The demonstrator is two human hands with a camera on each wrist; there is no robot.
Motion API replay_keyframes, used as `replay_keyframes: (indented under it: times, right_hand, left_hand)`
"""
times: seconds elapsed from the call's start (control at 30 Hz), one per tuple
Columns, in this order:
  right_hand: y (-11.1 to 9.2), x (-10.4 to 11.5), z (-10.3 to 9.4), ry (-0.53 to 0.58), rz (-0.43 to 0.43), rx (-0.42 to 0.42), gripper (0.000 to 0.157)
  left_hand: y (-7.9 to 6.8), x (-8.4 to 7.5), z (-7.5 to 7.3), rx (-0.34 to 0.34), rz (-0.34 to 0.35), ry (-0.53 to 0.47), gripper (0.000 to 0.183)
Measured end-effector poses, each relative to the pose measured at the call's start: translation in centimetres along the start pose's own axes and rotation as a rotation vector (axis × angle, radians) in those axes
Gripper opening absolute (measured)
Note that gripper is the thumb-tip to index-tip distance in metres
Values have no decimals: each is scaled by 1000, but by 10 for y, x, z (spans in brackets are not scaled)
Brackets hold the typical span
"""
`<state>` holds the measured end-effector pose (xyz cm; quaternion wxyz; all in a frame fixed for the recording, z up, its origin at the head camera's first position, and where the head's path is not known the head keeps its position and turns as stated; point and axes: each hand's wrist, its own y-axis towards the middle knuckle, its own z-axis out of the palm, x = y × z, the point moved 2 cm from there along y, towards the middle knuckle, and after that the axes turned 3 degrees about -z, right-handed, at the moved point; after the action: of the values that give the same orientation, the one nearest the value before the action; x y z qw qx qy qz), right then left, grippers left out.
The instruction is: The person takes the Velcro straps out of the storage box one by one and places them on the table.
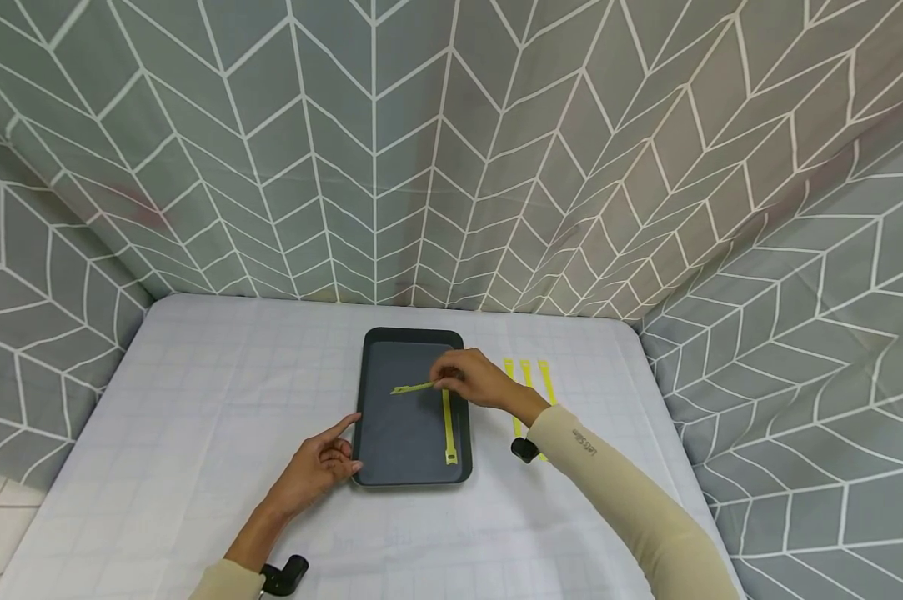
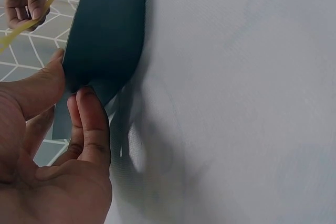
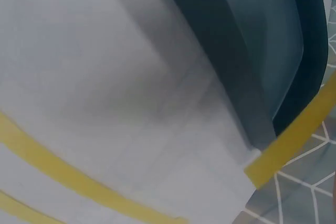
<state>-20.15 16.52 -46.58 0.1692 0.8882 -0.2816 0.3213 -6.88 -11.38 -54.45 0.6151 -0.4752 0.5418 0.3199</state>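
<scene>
My left hand (image 1: 314, 473) holds the dark grey tray (image 1: 387, 442) at its near left side, thumb on the rim and index finger stretched along the edge. The left wrist view has its fingers pressed against the tray's outer wall (image 2: 107, 30). Over the tray's right half, my right hand (image 1: 475, 379) pinches a yellow strap (image 1: 412, 387) whose free end points left. Another yellow strap (image 1: 449, 429) with a slotted end lies lengthwise inside the tray, along the right wall; its far end is hidden behind the right hand. The held strap (image 3: 294, 145) also crosses the right wrist view.
Three more yellow straps (image 1: 546, 379) lie side by side on the white-covered table (image 1: 271, 367), right of the tray, partly hidden by the right forearm. A patterned grey curtain (image 1: 376, 167) encloses the table's back and sides.
</scene>
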Motion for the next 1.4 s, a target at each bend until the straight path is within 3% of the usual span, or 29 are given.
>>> replay_keyframes:
  times: [0.53,0.87,1.13,1.4]
  right_hand:
    - [-29,-24,-11,123,294,-248,7]
    - [-45,-39,-13,301,506,-381,15]
    - [-53,-44,-10,398,706,-427,24]
    - [-66,-51,-4,422,798,-467,23]
  left_hand:
    - [1,-1,1,4,-16,7,78]
    - [2,-1,0,5,-5,29,79]
    - [2,1,0,-10,-12,29,78]
    - [2,1,1,-11,-4,20,78]
